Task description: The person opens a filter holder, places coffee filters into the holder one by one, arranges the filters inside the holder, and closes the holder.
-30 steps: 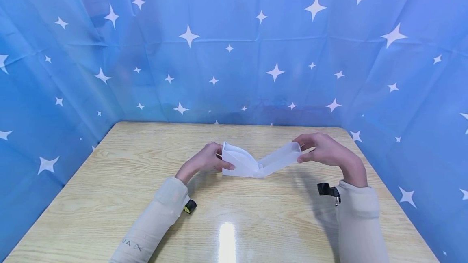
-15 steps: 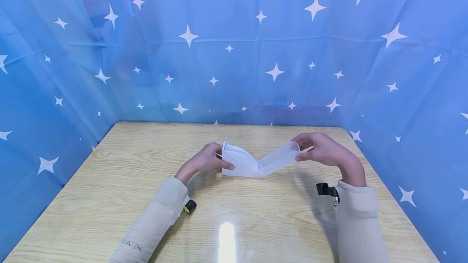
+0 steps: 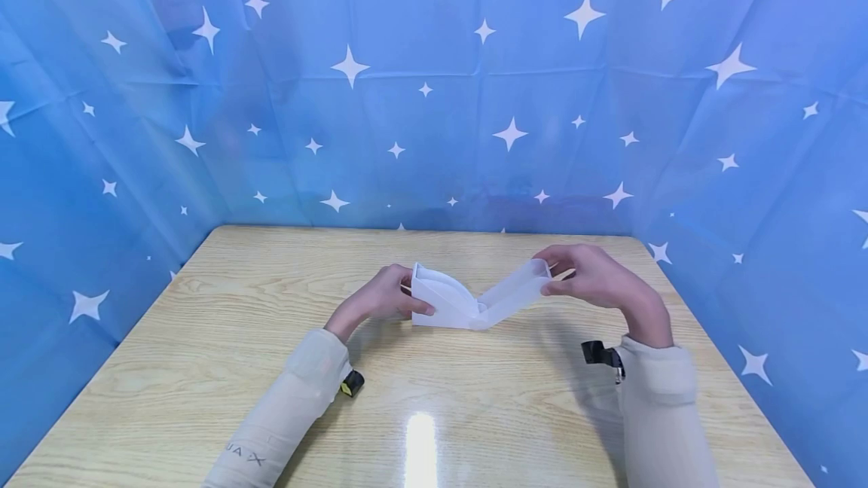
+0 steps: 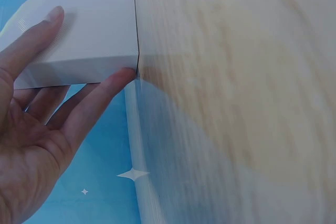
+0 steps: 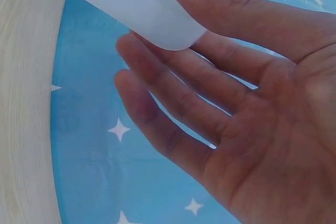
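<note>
A white plastic box (image 3: 441,306) with a rounded side wall lies on the table, its hinged, frosted lid (image 3: 515,294) swung out to the right and tilted upward. My left hand (image 3: 383,294) grips the box's left end. In the left wrist view the thumb presses the flat face of the white box (image 4: 100,19), while the fingers go behind its end wall. My right hand (image 3: 600,279) pinches the lid's raised outer end. The right wrist view has the thumb on one side of the lid (image 5: 142,9) and fingers on the other. The inside of the box is mostly hidden.
The wood-grain table (image 3: 271,269) reaches back to a blue curtain (image 3: 434,134) with white stars, which also hangs along both sides. Black wrist-camera pieces sit at both beige sleeves (image 3: 658,413). Light glares off the table's front middle.
My right hand has moved slightly left and up, tilting the lid a little more steeply toward the box. The left hand and the box have stayed in place.
</note>
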Action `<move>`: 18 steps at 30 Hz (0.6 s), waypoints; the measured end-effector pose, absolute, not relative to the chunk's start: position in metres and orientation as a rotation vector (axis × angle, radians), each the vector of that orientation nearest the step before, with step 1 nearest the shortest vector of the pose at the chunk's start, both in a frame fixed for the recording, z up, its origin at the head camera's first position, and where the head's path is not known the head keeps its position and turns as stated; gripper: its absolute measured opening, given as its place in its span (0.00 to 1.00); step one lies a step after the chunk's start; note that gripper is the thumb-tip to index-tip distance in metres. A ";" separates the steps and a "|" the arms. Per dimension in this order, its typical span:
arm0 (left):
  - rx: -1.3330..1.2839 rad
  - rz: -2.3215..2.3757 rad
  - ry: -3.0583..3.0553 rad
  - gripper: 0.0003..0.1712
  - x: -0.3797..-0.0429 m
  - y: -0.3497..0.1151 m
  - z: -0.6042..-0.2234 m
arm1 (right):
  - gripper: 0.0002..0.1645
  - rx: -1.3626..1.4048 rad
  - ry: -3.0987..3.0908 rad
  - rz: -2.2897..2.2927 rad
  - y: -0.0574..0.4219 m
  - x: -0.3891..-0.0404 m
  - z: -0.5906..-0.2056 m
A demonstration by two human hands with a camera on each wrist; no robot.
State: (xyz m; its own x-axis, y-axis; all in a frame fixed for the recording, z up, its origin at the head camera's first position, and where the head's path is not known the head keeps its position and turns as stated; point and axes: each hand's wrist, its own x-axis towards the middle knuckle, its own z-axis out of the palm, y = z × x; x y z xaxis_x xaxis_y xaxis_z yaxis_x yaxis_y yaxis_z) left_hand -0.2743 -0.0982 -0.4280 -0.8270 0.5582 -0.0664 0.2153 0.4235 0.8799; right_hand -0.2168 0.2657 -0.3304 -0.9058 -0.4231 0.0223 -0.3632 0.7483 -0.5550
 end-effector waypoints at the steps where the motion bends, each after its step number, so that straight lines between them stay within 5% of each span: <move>1: 0.664 1.367 2.333 0.19 -0.274 -0.098 -0.428 | 0.26 -0.643 2.844 -0.863 0.265 -0.216 -0.330; 18: 0.654 1.370 2.326 0.19 -0.274 -0.097 -0.428 | 0.27 -0.686 2.889 -0.852 0.254 -0.216 -0.330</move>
